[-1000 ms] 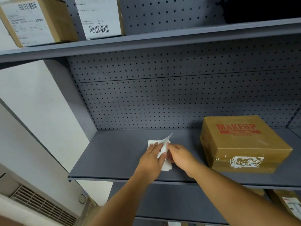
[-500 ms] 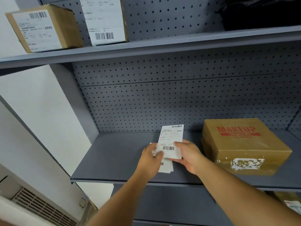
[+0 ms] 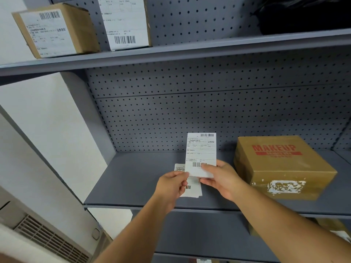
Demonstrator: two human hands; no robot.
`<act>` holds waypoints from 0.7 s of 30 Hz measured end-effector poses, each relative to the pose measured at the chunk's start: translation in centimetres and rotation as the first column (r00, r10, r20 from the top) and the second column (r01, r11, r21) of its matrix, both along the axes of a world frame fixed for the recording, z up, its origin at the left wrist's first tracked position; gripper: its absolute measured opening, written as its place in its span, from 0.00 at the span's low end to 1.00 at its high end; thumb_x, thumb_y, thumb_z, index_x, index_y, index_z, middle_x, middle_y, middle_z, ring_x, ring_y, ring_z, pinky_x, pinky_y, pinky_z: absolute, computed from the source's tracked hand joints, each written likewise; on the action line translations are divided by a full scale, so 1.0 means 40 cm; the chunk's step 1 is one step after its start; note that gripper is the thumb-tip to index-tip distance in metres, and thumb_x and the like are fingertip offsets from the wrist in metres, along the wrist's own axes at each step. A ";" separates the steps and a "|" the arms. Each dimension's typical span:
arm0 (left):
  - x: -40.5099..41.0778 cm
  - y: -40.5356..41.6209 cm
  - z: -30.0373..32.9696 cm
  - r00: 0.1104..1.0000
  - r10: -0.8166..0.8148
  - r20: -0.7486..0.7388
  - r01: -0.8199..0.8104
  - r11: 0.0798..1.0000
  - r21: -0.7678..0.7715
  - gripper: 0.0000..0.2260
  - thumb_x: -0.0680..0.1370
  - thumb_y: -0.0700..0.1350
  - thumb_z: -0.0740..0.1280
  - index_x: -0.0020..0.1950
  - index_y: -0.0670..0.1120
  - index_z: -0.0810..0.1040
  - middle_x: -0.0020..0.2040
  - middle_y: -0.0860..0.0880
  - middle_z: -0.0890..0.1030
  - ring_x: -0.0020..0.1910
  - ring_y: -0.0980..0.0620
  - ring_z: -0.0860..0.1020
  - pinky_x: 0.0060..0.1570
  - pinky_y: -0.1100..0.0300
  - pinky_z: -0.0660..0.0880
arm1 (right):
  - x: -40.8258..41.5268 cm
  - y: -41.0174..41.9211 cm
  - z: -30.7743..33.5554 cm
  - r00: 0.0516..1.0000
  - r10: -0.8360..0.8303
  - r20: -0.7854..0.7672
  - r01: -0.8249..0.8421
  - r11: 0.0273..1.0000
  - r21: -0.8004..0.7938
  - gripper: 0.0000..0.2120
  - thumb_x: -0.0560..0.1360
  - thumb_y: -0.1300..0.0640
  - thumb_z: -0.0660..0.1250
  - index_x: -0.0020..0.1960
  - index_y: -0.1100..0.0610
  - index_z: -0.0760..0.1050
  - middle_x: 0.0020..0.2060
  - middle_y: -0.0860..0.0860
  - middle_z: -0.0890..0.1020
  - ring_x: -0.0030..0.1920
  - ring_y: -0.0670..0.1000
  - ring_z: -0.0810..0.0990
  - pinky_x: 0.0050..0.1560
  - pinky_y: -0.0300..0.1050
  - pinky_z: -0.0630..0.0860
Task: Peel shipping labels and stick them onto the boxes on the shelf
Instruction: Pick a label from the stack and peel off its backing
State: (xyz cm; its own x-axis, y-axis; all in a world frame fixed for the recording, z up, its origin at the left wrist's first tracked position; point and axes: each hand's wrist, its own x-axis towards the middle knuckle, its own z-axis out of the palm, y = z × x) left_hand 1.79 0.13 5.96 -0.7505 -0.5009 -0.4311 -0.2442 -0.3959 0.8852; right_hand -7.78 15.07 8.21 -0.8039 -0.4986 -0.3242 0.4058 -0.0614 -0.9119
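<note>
label (image 3: pixel 201 149) upright, long axis vertical | right hand (image 3: pixel 220 179) pinches bottom edge, left hand (image 3: pixel 171 184) nips lower-left corner | MAKEUP box (image 3: pixel 281 168) lies right, nearer right hand

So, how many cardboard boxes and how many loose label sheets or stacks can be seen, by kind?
Labelled boxes on the upper shelf: 2
MAKEUP box on the middle shelf: 1
Label held up in both hands: 1
Label stack lying on the shelf: 1
Total: 5
</note>
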 end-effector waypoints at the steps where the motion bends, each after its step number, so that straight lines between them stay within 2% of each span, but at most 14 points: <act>1: 0.003 0.001 0.003 1.000 -0.001 -0.009 0.002 1.000 0.018 0.04 0.75 0.40 0.76 0.46 0.41 0.83 0.34 0.48 0.80 0.34 0.53 0.77 0.38 0.62 0.77 | 0.000 0.001 0.002 1.000 -0.004 -0.008 0.004 1.000 0.005 0.11 0.79 0.63 0.70 0.60 0.55 0.80 0.55 0.51 0.88 0.53 0.54 0.87 0.45 0.47 0.84; 8: 0.017 0.009 0.016 0.990 -0.092 -0.106 0.103 0.990 0.100 0.03 0.77 0.37 0.71 0.44 0.39 0.79 0.36 0.45 0.78 0.35 0.51 0.77 0.41 0.60 0.77 | -0.001 0.007 0.010 1.000 -0.019 -0.018 0.020 1.000 0.006 0.10 0.79 0.64 0.69 0.58 0.55 0.80 0.55 0.51 0.87 0.54 0.53 0.87 0.45 0.47 0.84; 14: 0.023 0.016 0.023 0.976 -0.129 -0.177 0.148 0.984 0.098 0.05 0.78 0.36 0.70 0.43 0.39 0.82 0.37 0.45 0.80 0.36 0.51 0.77 0.43 0.60 0.77 | -0.006 0.009 0.009 1.000 -0.019 -0.021 0.019 1.000 0.001 0.09 0.79 0.64 0.68 0.58 0.55 0.80 0.56 0.51 0.87 0.53 0.53 0.86 0.48 0.48 0.84; 18: 0.024 0.015 0.024 0.975 -0.133 -0.178 0.151 0.984 0.091 0.02 0.78 0.37 0.71 0.47 0.39 0.82 0.38 0.45 0.80 0.37 0.51 0.78 0.42 0.61 0.78 | -0.009 0.009 0.003 1.000 -0.021 -0.013 0.020 1.000 -0.013 0.13 0.79 0.64 0.68 0.63 0.58 0.78 0.58 0.52 0.86 0.54 0.54 0.86 0.46 0.46 0.84; 21: 0.024 0.013 0.019 0.979 -0.125 -0.163 0.140 0.986 0.088 0.03 0.78 0.38 0.72 0.49 0.38 0.82 0.38 0.45 0.81 0.38 0.51 0.79 0.44 0.60 0.78 | -0.009 0.008 0.002 1.000 -0.021 -0.008 0.021 1.000 -0.010 0.12 0.79 0.65 0.68 0.61 0.57 0.78 0.58 0.52 0.86 0.54 0.53 0.86 0.47 0.47 0.84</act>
